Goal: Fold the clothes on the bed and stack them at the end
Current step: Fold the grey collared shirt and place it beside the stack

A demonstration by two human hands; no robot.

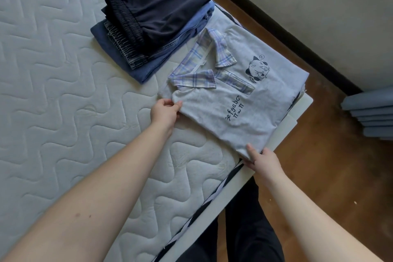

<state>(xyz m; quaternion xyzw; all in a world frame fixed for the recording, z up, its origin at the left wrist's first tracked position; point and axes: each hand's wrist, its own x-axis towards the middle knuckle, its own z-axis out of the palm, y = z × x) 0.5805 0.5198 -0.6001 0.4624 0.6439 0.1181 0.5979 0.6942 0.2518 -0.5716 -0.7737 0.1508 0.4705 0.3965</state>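
Folded grey shirt (240, 100), plaid collar up, lay at the mattress (53, 70) corner, just beside the dark folded stack (153, 19). Left hand (164, 112) pinched its collar-side edge between thumb and fingers; right hand (262, 159) gripped the near corner, thumb on top, fingers curled underneath.

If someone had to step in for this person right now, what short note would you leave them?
Left hand: pinching the grey shirt at its near-left corner.
Right hand: gripping the shirt's near-right corner at the bed's edge.
The shirt lies folded, collar and cartoon print up, at the mattress corner.
Beside it sits a stack of folded dark and blue clothes.
Done: the stack; the shirt looks folded.
Left: probably set the shirt on the stack. No other loose clothes are in view.
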